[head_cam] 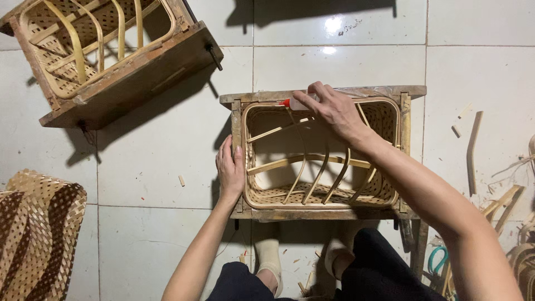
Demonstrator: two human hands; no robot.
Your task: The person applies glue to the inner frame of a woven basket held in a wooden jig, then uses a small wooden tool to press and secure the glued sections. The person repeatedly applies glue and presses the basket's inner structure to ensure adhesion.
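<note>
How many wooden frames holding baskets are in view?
2: one frame under both hands, left hand on its side, right hand at its top rim; the other frame tilted at upper left.

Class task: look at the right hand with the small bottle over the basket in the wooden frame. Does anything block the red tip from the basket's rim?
Nothing visible: the right hand holds the bottle directly above the basket rim.
</note>
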